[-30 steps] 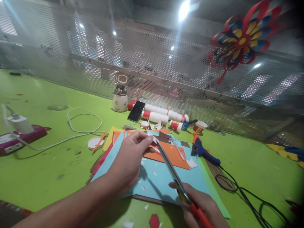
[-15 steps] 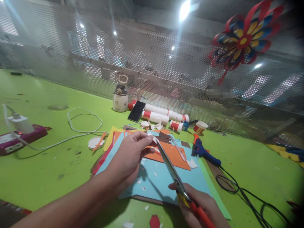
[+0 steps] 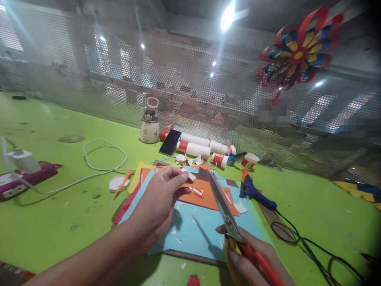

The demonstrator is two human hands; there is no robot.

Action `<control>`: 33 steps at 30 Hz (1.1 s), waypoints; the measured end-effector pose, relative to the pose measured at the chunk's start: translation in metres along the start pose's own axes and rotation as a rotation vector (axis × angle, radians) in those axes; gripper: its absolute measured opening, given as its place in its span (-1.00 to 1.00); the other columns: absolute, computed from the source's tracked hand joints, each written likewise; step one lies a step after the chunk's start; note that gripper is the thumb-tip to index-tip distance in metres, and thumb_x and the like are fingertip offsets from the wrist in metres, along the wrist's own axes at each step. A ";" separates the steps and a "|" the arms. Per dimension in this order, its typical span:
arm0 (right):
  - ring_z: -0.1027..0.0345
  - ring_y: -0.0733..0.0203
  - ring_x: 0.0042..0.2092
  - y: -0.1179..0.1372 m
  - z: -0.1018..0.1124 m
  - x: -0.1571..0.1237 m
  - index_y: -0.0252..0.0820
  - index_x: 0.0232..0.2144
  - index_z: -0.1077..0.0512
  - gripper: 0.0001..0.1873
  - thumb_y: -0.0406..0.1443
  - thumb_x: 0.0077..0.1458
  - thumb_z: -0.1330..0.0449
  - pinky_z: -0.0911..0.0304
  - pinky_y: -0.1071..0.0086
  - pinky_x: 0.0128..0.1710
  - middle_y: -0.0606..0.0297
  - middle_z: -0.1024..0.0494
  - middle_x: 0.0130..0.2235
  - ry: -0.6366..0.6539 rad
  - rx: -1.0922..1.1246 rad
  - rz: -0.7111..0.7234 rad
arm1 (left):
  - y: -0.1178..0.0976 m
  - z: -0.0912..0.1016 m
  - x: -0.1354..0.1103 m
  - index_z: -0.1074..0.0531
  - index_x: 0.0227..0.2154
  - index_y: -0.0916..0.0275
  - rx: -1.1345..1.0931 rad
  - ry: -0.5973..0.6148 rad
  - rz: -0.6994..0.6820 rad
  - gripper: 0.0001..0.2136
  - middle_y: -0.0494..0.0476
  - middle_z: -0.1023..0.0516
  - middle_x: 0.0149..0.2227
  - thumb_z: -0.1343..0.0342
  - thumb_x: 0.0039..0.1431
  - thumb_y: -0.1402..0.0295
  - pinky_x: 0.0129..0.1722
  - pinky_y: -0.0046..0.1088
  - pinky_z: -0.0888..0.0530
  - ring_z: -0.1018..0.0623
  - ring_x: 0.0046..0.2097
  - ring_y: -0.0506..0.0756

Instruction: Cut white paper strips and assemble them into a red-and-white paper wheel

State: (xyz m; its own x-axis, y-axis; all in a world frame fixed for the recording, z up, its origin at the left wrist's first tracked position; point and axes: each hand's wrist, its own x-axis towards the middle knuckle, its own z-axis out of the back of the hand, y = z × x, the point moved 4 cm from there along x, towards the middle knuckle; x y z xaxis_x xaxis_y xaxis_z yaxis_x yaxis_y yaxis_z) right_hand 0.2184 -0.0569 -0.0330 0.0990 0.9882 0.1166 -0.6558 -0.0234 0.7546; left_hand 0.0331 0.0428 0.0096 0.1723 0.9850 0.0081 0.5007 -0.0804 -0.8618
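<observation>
Between thumb and fingers, my left hand (image 3: pixel 162 194) pinches a small piece of white paper (image 3: pixel 190 176). My right hand (image 3: pixel 253 254) grips scissors (image 3: pixel 228 216) with red and yellow handles, their blades pointing up and away from me. The blade tips are to the right of the white piece, apart from it. Below both hands lie a light blue sheet (image 3: pixel 196 228) and an orange sheet (image 3: pixel 205 196), with small white and red scraps scattered on them.
A blue glue gun (image 3: pixel 257 193) with a black cord lies at the right. Behind the sheets are a phone (image 3: pixel 170 142), stacked paper cups (image 3: pixel 193 149), a single cup (image 3: pixel 250 160) and a bottle (image 3: pixel 149 129). At the left is a purple power strip (image 3: pixel 44 172) with a white cable.
The scissors have moved right, away from the white paper piece, which my left hand still holds. A white and red strip now shows on the orange sheet under it.
</observation>
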 end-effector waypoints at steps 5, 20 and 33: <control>-0.29 0.32 -0.64 -0.012 -0.013 0.001 -0.19 -0.29 -0.54 -0.76 -0.28 -0.02 -0.13 -0.17 0.57 -0.67 0.40 -0.40 -0.67 -0.043 -0.102 -0.067 | -0.002 -0.001 0.003 -0.39 -0.56 0.30 0.046 0.050 0.012 -0.88 0.06 -0.44 -0.43 -0.17 0.01 0.40 -0.32 -0.48 -0.41 -0.43 -0.33 -0.01; -0.52 0.15 -0.31 0.007 -0.003 0.000 -0.18 -0.16 -0.47 -0.66 -0.41 0.00 -0.06 -0.39 0.51 -0.37 0.24 -0.62 -0.30 0.176 -0.261 0.252 | -0.007 0.000 0.004 -0.36 -0.54 0.31 0.108 0.142 -0.019 -0.86 0.06 -0.47 -0.49 -0.12 0.08 0.41 -0.25 -0.45 -0.42 -0.48 -0.40 -0.01; -0.54 0.16 -0.32 -0.002 -0.005 0.000 -0.17 -0.14 -0.45 -0.64 -0.42 0.01 -0.01 -0.38 0.55 -0.46 0.22 -0.62 -0.25 0.162 -0.331 0.272 | -0.006 -0.001 0.005 -0.37 -0.54 0.32 0.098 0.139 -0.006 -0.88 0.08 -0.48 -0.47 -0.13 0.06 0.43 -0.26 -0.46 -0.42 -0.47 -0.39 -0.01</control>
State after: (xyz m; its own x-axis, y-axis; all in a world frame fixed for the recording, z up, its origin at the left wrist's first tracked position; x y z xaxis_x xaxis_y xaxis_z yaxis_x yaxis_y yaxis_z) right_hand 0.2164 -0.0558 -0.0378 -0.2108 0.9644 0.1598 -0.8481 -0.2617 0.4606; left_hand 0.0313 0.0481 0.0152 0.2883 0.9544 0.0779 0.4184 -0.0524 -0.9067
